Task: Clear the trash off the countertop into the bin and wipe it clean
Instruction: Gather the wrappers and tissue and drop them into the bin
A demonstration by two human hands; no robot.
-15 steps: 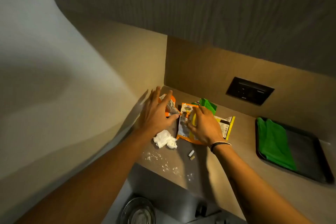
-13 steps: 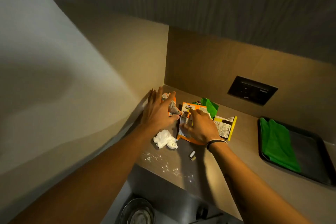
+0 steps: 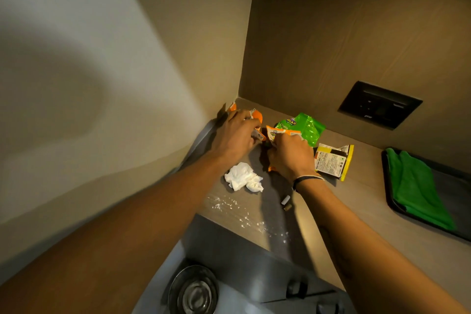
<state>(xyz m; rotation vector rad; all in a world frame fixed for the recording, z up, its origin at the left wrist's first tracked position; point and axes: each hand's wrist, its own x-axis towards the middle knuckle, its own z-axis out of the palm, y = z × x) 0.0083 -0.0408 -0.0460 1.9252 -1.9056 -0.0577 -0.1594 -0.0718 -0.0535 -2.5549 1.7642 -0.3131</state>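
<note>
A: What is seen at the far left of the tabletop (image 3: 362, 196)?

B: An orange wrapper (image 3: 257, 120) is found in the corner, against the side wall. It is covered by the left hand (image 3: 235, 135), whose fingers are curled shut around it, so the wrapper is gripped and crumpled.

A: And just nearer than that hand?

B: A crumpled white tissue (image 3: 244, 177) is seen lying loose on the tabletop, touched by neither hand. Below it, white crumbs (image 3: 244, 216) are scattered toward the front edge, and a steel sink (image 3: 229, 275) is visible past that edge.

A: What is held by the other hand?

B: A second orange wrapper (image 3: 279, 132) is clutched in the right hand (image 3: 290, 154); the fingers are closed on it, and only its top edge and a low corner are shown. A dark band is worn at that wrist. Two small stubs (image 3: 286, 202) are seen near the wrist, apart from everything else.

A: Further right?

B: A green snack packet (image 3: 305, 126) is lying flat behind the right hand, partly tucked under the orange one. A yellow-edged packet (image 3: 334, 160) is lying just beside the hand, printed side up. On the back wall a dark socket plate (image 3: 379, 104) is mounted. At the far right a black tray (image 3: 433, 222) is set on the tabletop, and a folded green cloth (image 3: 418, 186) is laid in it.
</note>
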